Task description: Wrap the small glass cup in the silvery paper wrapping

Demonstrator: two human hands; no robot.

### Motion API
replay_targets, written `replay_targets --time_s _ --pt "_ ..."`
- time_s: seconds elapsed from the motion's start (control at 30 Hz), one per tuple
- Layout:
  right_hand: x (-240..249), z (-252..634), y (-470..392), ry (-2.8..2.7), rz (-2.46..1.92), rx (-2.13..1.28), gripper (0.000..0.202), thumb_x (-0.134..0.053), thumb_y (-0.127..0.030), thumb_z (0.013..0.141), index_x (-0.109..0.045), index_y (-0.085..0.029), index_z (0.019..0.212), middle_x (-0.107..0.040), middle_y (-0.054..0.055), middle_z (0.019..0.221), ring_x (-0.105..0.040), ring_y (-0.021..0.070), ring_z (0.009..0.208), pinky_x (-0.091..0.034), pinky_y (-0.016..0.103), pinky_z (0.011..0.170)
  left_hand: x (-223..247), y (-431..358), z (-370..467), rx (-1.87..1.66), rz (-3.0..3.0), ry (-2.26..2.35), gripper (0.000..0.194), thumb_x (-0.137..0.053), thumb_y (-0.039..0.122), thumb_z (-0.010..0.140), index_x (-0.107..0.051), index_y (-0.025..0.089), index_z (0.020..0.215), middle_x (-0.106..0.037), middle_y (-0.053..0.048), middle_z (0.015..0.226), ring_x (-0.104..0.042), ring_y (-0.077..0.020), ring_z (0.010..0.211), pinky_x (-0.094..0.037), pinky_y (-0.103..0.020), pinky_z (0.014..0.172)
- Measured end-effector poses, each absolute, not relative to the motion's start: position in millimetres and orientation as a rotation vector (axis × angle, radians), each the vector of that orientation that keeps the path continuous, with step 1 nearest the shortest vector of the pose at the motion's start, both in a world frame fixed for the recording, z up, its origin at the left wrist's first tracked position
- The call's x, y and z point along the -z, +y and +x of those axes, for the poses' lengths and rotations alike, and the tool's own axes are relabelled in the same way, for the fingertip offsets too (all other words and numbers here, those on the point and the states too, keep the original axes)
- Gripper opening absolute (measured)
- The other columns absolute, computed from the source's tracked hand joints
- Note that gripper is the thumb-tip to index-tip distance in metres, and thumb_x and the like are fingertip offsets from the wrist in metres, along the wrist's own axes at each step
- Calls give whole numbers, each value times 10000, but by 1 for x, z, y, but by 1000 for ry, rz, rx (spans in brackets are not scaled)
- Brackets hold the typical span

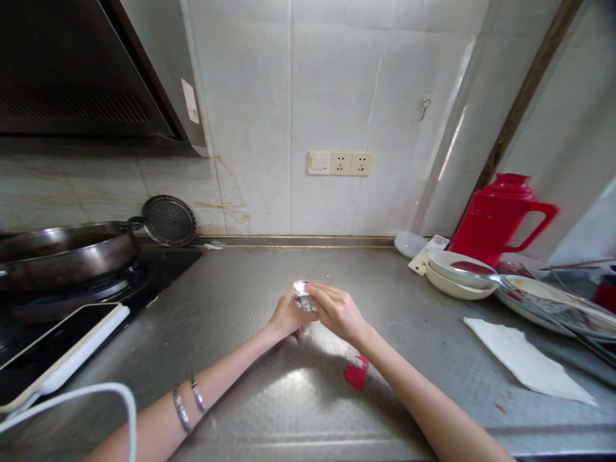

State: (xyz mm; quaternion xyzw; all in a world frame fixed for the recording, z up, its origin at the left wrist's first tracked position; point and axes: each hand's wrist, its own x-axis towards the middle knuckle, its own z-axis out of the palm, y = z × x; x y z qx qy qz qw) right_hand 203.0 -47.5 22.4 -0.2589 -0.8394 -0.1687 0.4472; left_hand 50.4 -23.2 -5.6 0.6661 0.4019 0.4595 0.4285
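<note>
Over the middle of the steel counter (231, 282), both hands meet at a small silver foil packet (304, 296). My left hand (286, 314) is wrapped around the packet from the left, its fingers mostly hidden. With bent fingers, my right hand (339, 308) pinches the packet's upper edge from the right. A bit of red shows below my left hand, perhaps part of the same packet. Nearer to me, by my right forearm, lies a torn red scrap (356, 373). What the packet contains cannot be seen.
On the left stand a steel pan (72, 256) on the stove and a phone (62, 353) with a white cable (108, 388). At right are a red thermos jug (495, 221), stacked bowls (457, 282), plates (520, 298) and a white paper napkin (527, 359).
</note>
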Motion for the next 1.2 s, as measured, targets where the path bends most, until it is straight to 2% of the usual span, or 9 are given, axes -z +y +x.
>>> replay_targets --time_s 0.07,0.2,0.33,0.53,0.73,0.83,0.93,1.07,1.2 --pt "-23 202 -50 -2090 -614 438 385 -403 -8 847 -575 -144 1163 -717 134 1042 -674 214 1023 -581 316 820 6 -21 49 -1160 1633 975 654 -795 271 546 -504 169 1122 -631 11 727 -604 -152 613 -468 -207 432" --pt "-24 198 -55 -2111 -563 442 354 -403 -11 848 -590 -140 1119 -725 134 1009 -676 214 1018 -580 323 824 3 -22 46 -1078 1570 1025 835 -783 326 553 -368 163 1258 -597 36 704 -546 -121 479 -417 -198 325" --pt "-25 197 -56 -2049 -549 336 318 -423 -46 879 -610 -177 1100 -732 101 999 -696 188 953 -583 291 796 -2 -24 45 -1049 1539 992 829 -770 361 568 -350 177 1258 -576 49 699 -533 -109 461 -425 -198 324" --pt "-32 204 -50 -1720 -737 126 215 -485 -178 914 -687 -213 981 -748 58 885 -716 179 780 -574 258 706 -7 -28 51 -1116 1608 1020 696 -805 312 553 -465 178 1145 -595 10 812 -548 -92 547 -402 -150 355" --pt "-27 204 -43 -1690 -915 -81 239 -499 -285 914 -714 -195 863 -725 22 703 -678 159 596 -531 216 562 -1 -31 51 -1068 1621 1002 799 -819 330 554 -418 209 1235 -608 -7 885 -514 -74 481 -392 -170 334" --pt "-24 200 -44 -1691 -896 -72 222 -503 -269 912 -709 -199 869 -728 20 713 -681 155 603 -533 211 567 0 -27 50 -1089 1626 995 742 -818 325 558 -449 196 1189 -617 -20 903 -567 -101 557 -403 -158 355" --pt "-23 198 -47 -1719 -831 13 198 -502 -209 907 -699 -209 927 -748 41 822 -712 170 706 -566 236 647 -2 -24 49 -1138 1617 1008 714 -814 308 550 -468 182 1161 -619 -21 896 -588 -119 632 -410 -144 375" --pt "-22 199 -50 -1821 -739 180 269 -462 -122 901 -660 -218 1056 -738 78 993 -711 194 894 -590 297 775 -9 -24 47 -1135 1583 1047 732 -802 338 534 -457 182 1160 -609 -13 869 -578 -132 635 -411 -155 348" --pt "-22 203 -52 -1989 -622 377 358 -431 -55 879 -604 -178 1167 -723 121 1028 -686 214 989 -595 331 807 -12 -26 46 -1109 1523 1000 752 -788 370 540 -426 187 1173 -594 7 806 -560 -116 572 -427 -174 349"
